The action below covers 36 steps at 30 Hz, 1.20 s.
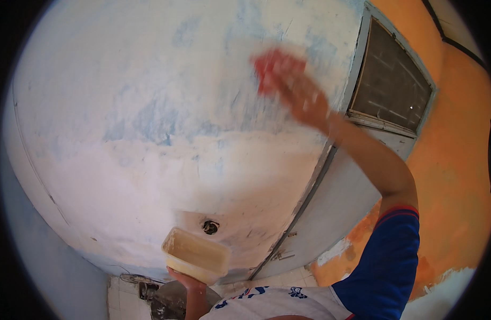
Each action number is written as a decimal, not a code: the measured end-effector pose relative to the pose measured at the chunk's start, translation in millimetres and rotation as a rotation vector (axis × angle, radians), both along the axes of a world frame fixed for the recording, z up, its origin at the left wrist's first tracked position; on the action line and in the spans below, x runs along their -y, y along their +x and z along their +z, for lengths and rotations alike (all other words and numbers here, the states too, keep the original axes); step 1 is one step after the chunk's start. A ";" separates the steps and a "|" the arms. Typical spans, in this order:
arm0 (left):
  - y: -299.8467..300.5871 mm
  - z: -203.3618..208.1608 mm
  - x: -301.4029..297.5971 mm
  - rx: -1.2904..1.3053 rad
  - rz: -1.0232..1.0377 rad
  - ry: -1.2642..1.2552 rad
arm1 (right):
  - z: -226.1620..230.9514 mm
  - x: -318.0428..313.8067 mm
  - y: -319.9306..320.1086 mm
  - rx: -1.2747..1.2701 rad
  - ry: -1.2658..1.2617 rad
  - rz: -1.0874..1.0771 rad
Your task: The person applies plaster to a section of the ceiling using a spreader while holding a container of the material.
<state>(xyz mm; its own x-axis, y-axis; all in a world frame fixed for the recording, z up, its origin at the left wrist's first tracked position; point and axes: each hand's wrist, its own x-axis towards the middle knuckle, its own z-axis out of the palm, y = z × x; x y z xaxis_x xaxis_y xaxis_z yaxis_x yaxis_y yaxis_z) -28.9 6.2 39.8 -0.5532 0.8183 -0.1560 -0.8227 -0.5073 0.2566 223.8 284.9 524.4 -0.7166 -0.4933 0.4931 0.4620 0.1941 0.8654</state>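
Note:
My right hand (304,98) is raised high against the patchy white and pale blue wall (165,122). Its fingers press a red cloth (277,66) to the surface. Motion smears both hand and cloth, so the cloth's exact shape is unclear. Low down, my left hand (188,279) supports a cream, see-through plastic tub (197,255) from below. The rectangular tub tilts with its opening toward me, and something pale coats its inside; how full it is I cannot tell.
Just above the tub, a round hole (210,227) with an open fitting sits in the wall. A grey door (336,197) with a dark panel (392,80) above stands right, beside an orange wall (453,160). Below, a dark smeared object (171,301) lies on the tiled floor (293,278).

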 end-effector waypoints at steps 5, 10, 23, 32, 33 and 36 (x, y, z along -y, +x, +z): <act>1.9 -8.5 -8.4 -0.002 -0.025 -0.007 | -47.9 57.2 -3.4 0.273 -0.457 0.162; 9.5 -4.6 -19.0 -0.048 -0.055 0.057 | 92.1 66.7 17.4 -0.259 -0.269 -0.268; 25.5 9.7 -15.5 -0.033 -0.085 0.019 | 69.4 49.7 11.9 -0.033 -0.218 -0.147; 23.0 -11.6 -14.7 -0.048 -0.068 0.006 | -7.0 21.9 -21.0 0.202 0.036 0.167; 22.6 -15.9 -16.4 -0.043 -0.069 0.043 | -53.6 19.7 -16.8 0.182 0.043 0.114; 28.7 -2.4 -20.7 -0.020 -0.061 0.076 | -28.5 71.3 -22.0 0.242 -0.270 -0.054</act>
